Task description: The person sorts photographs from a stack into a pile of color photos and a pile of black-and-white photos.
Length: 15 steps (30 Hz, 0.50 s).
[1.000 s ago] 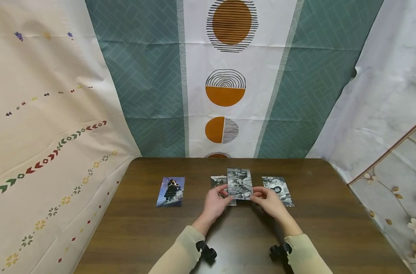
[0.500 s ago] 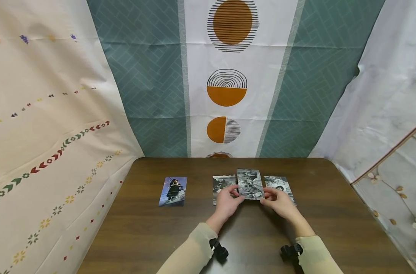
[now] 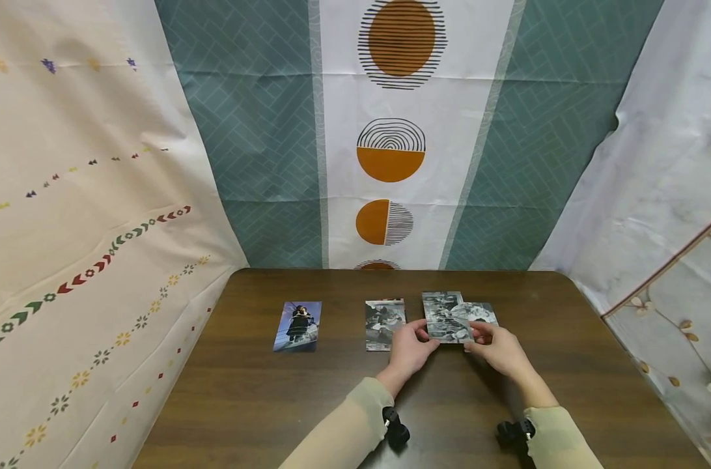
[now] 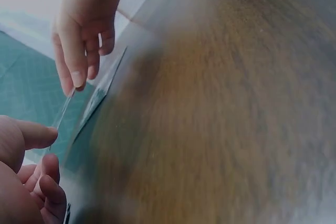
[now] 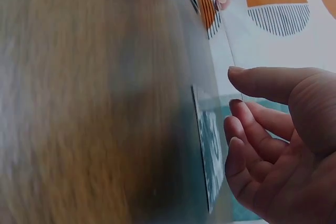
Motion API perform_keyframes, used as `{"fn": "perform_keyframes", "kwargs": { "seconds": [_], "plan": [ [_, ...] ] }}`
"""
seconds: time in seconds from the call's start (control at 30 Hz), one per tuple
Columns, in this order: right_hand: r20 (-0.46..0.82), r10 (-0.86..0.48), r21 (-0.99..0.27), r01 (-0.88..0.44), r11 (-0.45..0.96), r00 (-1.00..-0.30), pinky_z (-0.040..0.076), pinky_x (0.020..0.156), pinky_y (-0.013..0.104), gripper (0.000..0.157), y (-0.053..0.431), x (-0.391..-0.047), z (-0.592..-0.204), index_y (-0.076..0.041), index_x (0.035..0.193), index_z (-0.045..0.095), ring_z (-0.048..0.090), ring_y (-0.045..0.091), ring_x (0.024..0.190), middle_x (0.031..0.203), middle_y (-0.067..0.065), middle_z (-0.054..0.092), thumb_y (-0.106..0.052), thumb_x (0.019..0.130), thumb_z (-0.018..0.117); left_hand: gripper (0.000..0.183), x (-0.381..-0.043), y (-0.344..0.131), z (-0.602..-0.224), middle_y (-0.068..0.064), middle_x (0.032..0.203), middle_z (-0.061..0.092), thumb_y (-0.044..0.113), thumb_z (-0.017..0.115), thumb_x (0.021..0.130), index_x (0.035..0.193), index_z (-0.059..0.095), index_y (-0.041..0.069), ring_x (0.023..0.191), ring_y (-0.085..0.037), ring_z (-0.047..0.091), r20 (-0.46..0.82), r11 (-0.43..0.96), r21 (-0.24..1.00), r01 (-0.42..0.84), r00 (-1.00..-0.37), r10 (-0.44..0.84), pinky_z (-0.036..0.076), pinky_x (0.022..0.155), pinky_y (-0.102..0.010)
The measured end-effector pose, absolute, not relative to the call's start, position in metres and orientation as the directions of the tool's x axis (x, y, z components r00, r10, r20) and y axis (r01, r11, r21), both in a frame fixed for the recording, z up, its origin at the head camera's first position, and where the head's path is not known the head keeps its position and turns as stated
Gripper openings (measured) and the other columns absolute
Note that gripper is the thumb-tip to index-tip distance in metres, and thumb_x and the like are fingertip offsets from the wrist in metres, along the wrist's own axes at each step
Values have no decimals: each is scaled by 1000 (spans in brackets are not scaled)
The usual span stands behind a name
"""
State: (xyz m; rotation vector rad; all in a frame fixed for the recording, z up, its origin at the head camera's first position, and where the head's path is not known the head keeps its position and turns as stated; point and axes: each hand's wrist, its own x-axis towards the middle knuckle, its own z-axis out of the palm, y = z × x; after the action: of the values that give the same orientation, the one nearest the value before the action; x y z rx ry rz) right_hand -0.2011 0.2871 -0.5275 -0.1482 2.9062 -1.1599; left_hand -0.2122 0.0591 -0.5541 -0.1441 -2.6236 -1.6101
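Note:
Both hands hold up a black-and-white photo card (image 3: 445, 317) above the table. My left hand (image 3: 411, 350) pinches its lower left corner and my right hand (image 3: 500, 350) its lower right corner. Seen edge-on, the card (image 4: 65, 109) is a thin sliver between the hands in the left wrist view. In the head view it covers the left part of another black-and-white photo (image 3: 480, 312) on the table, which also shows below my right hand in the right wrist view (image 5: 211, 156). A third black-and-white photo (image 3: 383, 324) lies left of the held card.
Farther left on the brown wooden table (image 3: 244, 391) lies a colour photo (image 3: 297, 326) of a dark-clothed figure, with a dark edge beneath it. A patterned cloth (image 3: 385, 163) hangs behind the table's back edge. Light fabrics hang at both sides.
Both hands have carried the card to the right. It no longer covers the middle photo, and it now overlaps the right one in the head view. The camera has turned slightly left.

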Motion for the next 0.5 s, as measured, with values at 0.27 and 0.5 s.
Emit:
{"fn": "perform_keyframes", "kwargs": {
  "seconds": [0.27, 0.5],
  "plan": [
    [15, -81, -672, -70, 737, -997, 57, 90, 47, 59, 303, -197, -528, 3, 141, 65, 71, 32, 106, 119, 16, 74, -24, 93, 84, 52, -211, 75, -554, 15, 80, 63, 17, 92, 83, 132, 76, 7, 72, -3, 56, 77, 471, 878, 91, -996, 49, 53, 78, -27],
    [27, -81, -670, -78, 738, -996, 57, 89, 48, 61, 313, -196, -528, 5, 141, 63, 71, 32, 105, 118, 17, 73, -26, 93, 85, 54, -206, 88, -554, 17, 77, 62, 19, 93, 83, 132, 76, 8, 71, -2, 56, 76, 488, 869, 82, -997, 33, 53, 75, -26]
  ]
}}
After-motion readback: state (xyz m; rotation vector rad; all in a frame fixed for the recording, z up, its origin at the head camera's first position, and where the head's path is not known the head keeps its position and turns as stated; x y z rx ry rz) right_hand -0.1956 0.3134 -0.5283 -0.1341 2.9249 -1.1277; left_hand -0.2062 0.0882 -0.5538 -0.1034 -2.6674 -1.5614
